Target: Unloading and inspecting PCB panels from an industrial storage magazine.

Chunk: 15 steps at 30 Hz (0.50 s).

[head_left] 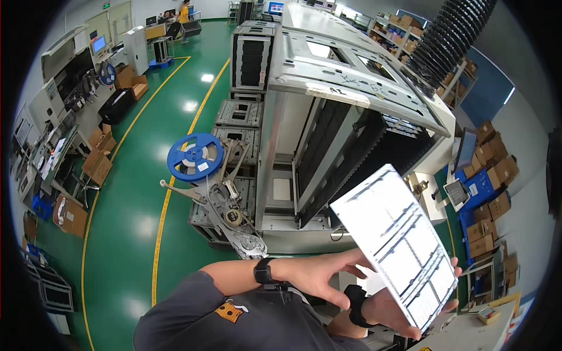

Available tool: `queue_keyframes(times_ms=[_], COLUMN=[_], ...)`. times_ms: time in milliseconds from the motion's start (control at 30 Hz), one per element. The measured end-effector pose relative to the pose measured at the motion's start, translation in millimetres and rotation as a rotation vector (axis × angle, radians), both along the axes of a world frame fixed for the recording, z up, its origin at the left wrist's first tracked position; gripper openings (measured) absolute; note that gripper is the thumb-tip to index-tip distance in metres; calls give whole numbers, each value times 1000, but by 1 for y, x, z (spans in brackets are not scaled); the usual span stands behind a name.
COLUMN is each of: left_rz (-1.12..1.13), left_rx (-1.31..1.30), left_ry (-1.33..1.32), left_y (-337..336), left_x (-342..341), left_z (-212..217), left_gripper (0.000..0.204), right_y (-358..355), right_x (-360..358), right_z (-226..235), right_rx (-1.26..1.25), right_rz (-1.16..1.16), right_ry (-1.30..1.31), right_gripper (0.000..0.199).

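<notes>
A white rectangular board (404,245) with dark lines across its face is tilted up at the lower right. My right hand (393,313) grips it from below, thumb at the bottom edge and fingertips showing past the right edge. At the board's left edge is my left hand (313,279), thumb spread away from the fingers. Some of its fingertips pass behind the board, so whether they touch it is hidden. Both wrists wear black bands.
A large metal rack cabinet (304,88) with dark slotted sides stands just ahead. Left of it, a feeder mechanism (234,217) carries a blue reel (195,157). Cardboard boxes (485,231) line the right side. Yellow lines mark the green floor (129,234); a person in yellow (184,14) stands far off.
</notes>
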State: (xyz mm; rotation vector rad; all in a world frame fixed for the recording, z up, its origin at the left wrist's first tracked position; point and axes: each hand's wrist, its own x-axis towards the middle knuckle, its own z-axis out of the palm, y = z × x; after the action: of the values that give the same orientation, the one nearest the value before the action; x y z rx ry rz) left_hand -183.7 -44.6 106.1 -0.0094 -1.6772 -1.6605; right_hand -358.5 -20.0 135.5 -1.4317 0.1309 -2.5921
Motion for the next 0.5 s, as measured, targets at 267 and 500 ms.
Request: queue_keyframes(times_ms=[267,500], left_rz=[-169,38], left_rx=[341,-15], left_ry=[51,-362], left_y=[19,-1], left_x=[-2,-2], left_z=[-14,-2], left_gripper=[63,55], right_y=[-12,-23], right_x=[-16,-24], right_z=[-39,-39], right_rx=[173,65], right_rz=[136,792], right_ry=[206,-181], right_gripper=[98,123])
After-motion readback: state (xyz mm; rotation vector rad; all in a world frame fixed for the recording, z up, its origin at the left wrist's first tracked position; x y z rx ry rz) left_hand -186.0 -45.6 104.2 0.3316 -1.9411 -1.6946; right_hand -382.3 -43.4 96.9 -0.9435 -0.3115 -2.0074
